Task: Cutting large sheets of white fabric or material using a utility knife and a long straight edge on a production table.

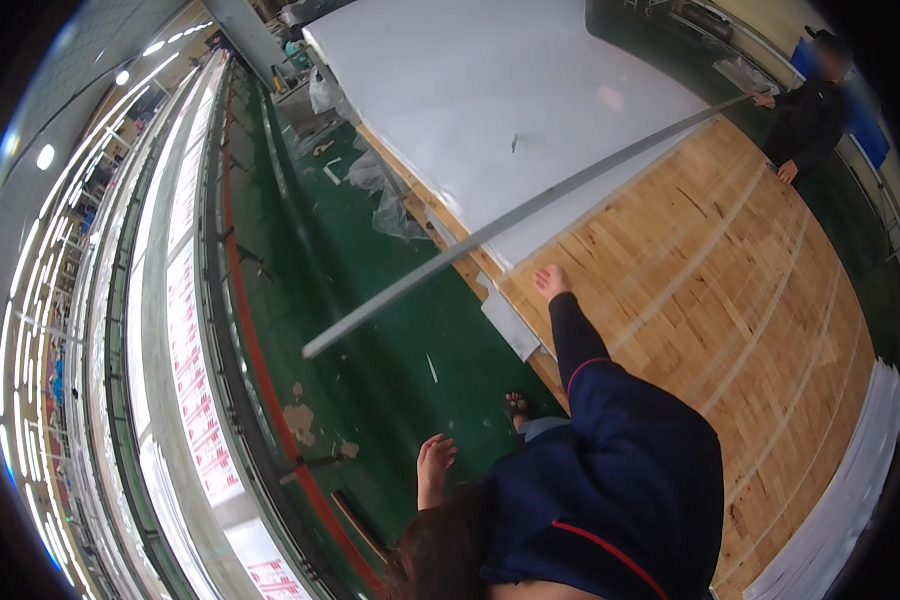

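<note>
My right hand (550, 283) is over the near left edge of the wooden tabletop (690, 270), its fingers loosely bent and nothing visible in them. Just beyond it, apart from the hand, a long grey bar (510, 218) lies slantwise across the table. The bar's near left end juts out over the green floor. My left hand (436, 462) hangs above the floor beside my body, fingers half curled and apart, holding nothing I can see. A large white sheet (490, 100) covers the far part of the table, with a small dark object (514, 144) on it.
A co-worker (810, 110) stands at the far right with one hand at the bar's far end. A stack of white sheets (840, 510) sits at the lower right. Crumpled clear plastic (395, 205) lies by the table. Along the left runs a long line with red-printed sheets (195, 380).
</note>
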Tool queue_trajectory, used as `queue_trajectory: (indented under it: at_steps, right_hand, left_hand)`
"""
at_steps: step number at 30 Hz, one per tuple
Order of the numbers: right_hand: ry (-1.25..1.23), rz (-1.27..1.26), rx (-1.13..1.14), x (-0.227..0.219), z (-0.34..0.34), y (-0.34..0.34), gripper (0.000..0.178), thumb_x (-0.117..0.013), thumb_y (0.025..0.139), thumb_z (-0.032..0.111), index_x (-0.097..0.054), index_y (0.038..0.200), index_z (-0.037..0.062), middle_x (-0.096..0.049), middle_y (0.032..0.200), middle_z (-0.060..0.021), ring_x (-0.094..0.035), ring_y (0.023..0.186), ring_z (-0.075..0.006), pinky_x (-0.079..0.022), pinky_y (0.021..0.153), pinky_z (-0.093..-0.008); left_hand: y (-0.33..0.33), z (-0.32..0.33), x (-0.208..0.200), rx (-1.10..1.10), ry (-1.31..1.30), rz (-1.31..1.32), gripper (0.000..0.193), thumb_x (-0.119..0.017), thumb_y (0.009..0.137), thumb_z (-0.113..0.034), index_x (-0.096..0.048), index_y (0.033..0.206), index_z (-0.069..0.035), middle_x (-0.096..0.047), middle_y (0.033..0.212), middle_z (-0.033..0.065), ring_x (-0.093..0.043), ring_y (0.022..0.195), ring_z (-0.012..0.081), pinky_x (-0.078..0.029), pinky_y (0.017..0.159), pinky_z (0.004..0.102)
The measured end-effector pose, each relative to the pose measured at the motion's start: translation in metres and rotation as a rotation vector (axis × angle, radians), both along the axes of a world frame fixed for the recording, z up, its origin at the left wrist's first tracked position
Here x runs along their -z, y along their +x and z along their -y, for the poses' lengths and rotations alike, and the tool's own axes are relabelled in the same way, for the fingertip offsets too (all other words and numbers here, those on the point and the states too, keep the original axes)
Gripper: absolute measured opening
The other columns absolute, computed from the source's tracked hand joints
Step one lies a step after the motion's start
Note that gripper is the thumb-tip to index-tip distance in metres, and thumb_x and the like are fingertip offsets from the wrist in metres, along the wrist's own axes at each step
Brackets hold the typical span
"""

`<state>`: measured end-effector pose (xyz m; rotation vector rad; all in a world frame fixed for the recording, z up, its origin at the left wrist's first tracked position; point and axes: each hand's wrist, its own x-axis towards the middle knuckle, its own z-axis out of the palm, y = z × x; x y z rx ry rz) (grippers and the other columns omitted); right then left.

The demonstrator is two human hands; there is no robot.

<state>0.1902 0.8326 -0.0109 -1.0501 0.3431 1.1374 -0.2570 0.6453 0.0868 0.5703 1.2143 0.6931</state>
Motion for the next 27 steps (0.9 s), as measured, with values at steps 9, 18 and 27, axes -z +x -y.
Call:
queue_trajectory:
  at_steps: [9,18,27]
  right_hand:
    - [-0.100,0.162,0.362,0.021,-0.101,0.014,0.027,-0.045,0.082,0.027,-0.051,0.072,0.0036,-0.053,0.066,-0.0079,-0.054,0.060,-0.0185,-0.043,0.052,-0.0265]
    - [-0.162,0.698,-0.380,0.004,-0.084,0.006,0.038,-0.048,0.078,0.030,-0.050,0.052,0.0023,-0.050,0.045,-0.0080,-0.047,0.037,-0.0169,-0.036,0.037,-0.0312]
    - [-0.100,0.657,-0.235,-0.039,0.104,0.001,0.029,-0.049,0.079,0.027,-0.053,0.063,0.0026,-0.046,0.047,-0.0038,-0.043,0.036,-0.0139,-0.034,0.035,-0.0272]
  left_hand:
    - [0.065,-0.231,0.013,0.460,0.359,-0.377,0.022,-0.047,0.084,-0.016,-0.050,0.104,-0.007,-0.060,0.090,0.0073,-0.057,0.076,0.0158,-0.045,0.063,0.0309]
    - [0.122,-0.394,0.026,0.659,1.132,-1.582,0.071,-0.070,0.061,-0.025,-0.037,0.123,-0.011,-0.040,0.124,0.0198,-0.034,0.117,0.0362,-0.026,0.097,0.0475]
    - [0.100,-0.295,0.061,1.123,1.010,-1.161,0.027,-0.056,0.071,-0.025,-0.056,0.092,-0.008,-0.058,0.088,0.0193,-0.059,0.080,0.0363,-0.049,0.071,0.0440]
